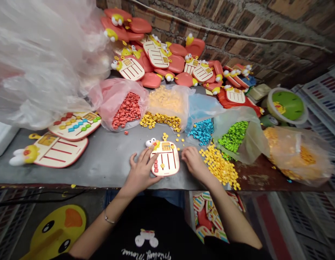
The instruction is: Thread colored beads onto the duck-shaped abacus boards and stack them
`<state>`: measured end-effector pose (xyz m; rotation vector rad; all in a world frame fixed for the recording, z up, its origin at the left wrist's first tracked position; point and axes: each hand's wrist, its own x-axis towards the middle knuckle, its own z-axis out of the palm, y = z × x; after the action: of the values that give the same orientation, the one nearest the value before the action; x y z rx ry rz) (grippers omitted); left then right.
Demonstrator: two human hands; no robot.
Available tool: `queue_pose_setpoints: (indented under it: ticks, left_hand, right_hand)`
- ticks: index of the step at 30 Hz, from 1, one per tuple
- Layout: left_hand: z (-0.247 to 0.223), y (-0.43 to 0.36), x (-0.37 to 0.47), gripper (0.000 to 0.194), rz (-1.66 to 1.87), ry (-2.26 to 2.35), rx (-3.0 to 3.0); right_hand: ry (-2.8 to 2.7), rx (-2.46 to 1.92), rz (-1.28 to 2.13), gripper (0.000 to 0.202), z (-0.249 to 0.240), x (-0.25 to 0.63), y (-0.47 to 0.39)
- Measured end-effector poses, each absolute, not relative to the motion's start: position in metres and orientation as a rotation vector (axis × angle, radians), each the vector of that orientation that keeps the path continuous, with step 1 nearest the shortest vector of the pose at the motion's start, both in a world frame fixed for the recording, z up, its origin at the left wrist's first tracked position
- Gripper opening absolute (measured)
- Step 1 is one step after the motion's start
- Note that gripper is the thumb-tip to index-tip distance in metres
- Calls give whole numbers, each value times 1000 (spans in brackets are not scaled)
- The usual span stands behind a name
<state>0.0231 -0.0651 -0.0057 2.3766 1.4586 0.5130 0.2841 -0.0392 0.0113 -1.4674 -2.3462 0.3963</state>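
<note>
A cream toy board (pixel 171 167) with a red rim, slots and a yellow duck-like head lies on the table before me. Red pieces (pixel 156 167) sit in its left slot, and one yellow piece (pixel 162 166) is in the slot beside them. My left hand (pixel 141 168) grips the board's left side, its fingers spread over the face and its thumb along the lower edge. Just right of the board, apart from it, my right hand (pixel 194 162) is closed with fingers curled in; whatever they hold is hidden. Loose yellow pieces (pixel 221 166) lie heaped beside that hand.
Bags of red (pixel 126 110), yellow (pixel 160 121), blue (pixel 202 131) and green pieces (pixel 233 136) lie open behind the board. Two more boards (pixel 61 151) overlap at left, below plastic sheeting (pixel 48 61). Toy boards (pixel 178 63) pile against the brick wall.
</note>
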Motion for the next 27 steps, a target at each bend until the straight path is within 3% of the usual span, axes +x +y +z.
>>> queue_pose_setpoints:
  ticks: [4, 7, 10, 15, 19, 27]
  left_hand:
    - [-7, -65, 23, 71, 539, 1451, 2376]
    - [-8, -65, 23, 70, 562, 1453, 2382]
    - [-7, -65, 24, 70, 567, 1457, 2389]
    - [-4, -65, 23, 70, 534, 1461, 2400]
    - [-4, -65, 23, 71, 513, 1467, 2409]
    - [-4, -66, 25, 73, 523, 1506, 2422]
  right_hand:
    - [-2188, -1734, 179, 20, 28, 342, -37]
    - [-1901, -2027, -240, 23, 42, 373, -33]
    - [-1751, -2087, -516, 42, 48, 368, -31]
    - [-2200, -1607, 30, 28, 30, 298, -23]
    - [-2238, -1396, 328, 20, 9, 256, -6]
    - [-2237, -1202, 380, 23, -3, 263, -17]
